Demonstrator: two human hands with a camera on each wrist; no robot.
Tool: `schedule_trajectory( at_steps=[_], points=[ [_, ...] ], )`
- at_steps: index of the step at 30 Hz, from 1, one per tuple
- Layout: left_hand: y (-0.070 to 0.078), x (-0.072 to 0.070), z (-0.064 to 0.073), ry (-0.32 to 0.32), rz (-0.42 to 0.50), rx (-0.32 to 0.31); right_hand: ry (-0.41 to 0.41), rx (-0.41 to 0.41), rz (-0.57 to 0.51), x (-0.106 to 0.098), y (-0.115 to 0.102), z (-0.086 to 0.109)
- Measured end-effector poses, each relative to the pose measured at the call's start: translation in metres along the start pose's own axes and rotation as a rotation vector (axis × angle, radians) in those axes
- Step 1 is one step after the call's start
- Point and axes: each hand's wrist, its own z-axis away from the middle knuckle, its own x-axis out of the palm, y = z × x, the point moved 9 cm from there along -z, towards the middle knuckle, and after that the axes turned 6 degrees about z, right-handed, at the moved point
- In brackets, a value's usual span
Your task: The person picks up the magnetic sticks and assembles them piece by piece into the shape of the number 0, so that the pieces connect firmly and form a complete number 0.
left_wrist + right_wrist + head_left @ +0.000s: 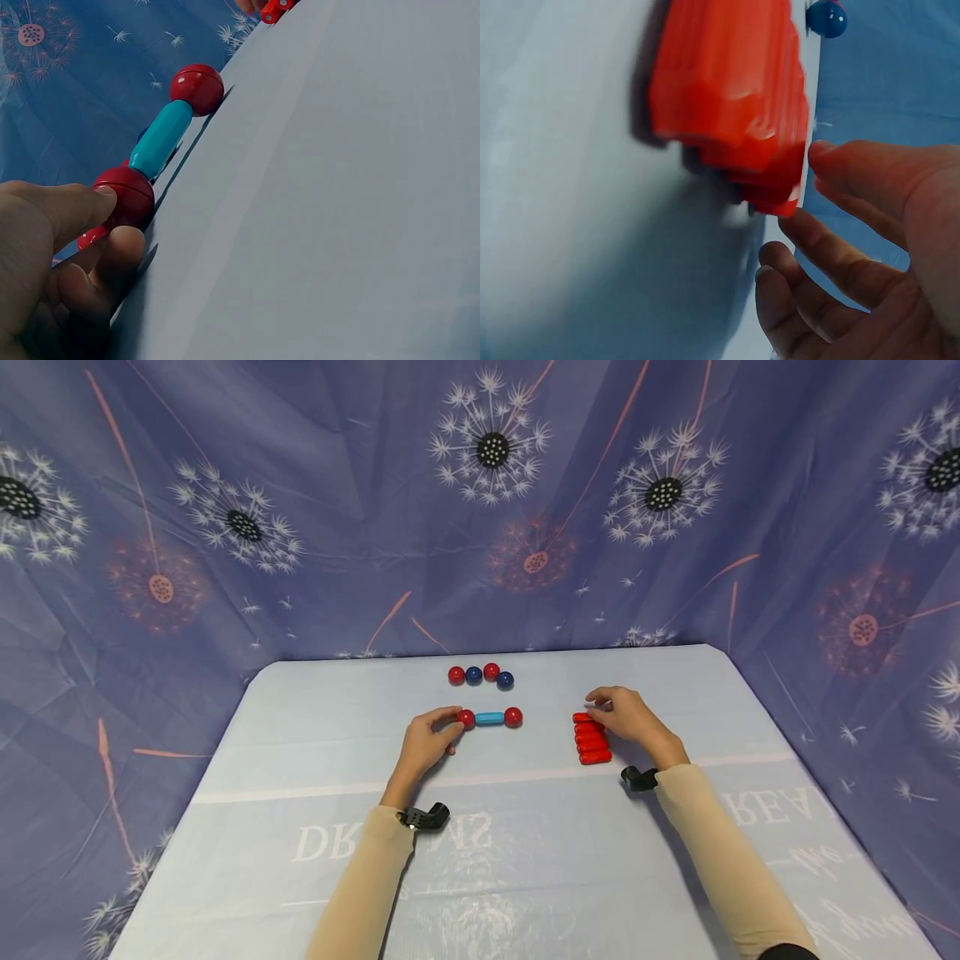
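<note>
We read "DR" and "MS" on the desk (555, 835), our left sleeve (366, 885) between. Our left hand (424, 746) pinches a red-ended blue bar (490, 718) near four balls (474, 675); our right hand (630, 714), grip relaxed, is at red rods (593, 746).

Curtained-off spot, room type unclear, dandelion-print curtain (360, 510) from nine through twelve to three o'clock, tabletop (547, 843) at six

The head view looks forward and down from well back, taking in most of the bench (555, 860) and the cloth backdrop (360, 527). The left wrist view, tilted, looks closely past the left grip (426, 745) along a ball-ended stick (160, 139); the right's, rolled sideways, faces red rods (727, 82) very near. All three views share those rods.
</note>
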Motion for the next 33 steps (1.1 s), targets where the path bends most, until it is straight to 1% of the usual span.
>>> schedule_trajectory(
  at_steps=[5, 10, 14, 22, 25, 29, 33],
  points=[
    [0.000, 0.000, 0.000, 0.000, -0.006, 0.005, -0.006, -0.012, -0.010, 0.004, 0.005, 0.001],
    [0.000, 0.001, 0.001, -0.002, 0.000, 0.003, 0.021, -0.021, 0.006, 0.004, 0.007, 0.000],
    [0.000, 0.001, 0.001, -0.006, 0.005, -0.003, 0.028, -0.002, 0.020, 0.004, 0.009, -0.002],
    [-0.002, 0.000, 0.001, -0.003, 0.005, -0.007, -0.007, 0.036, 0.017, 0.007, 0.013, -0.005],
    [-0.002, 0.000, 0.001, -0.003, 0.002, -0.010, 0.007, 0.024, 0.020, 0.006, 0.010, -0.006],
    [-0.001, 0.000, 0.001, -0.002, -0.004, -0.009, 0.048, 0.016, 0.003, 0.003, 0.003, -0.007],
    [-0.001, 0.000, 0.001, 0.000, -0.006, -0.004, 0.056, 0.028, -0.065, 0.004, -0.006, -0.006]
  ],
)
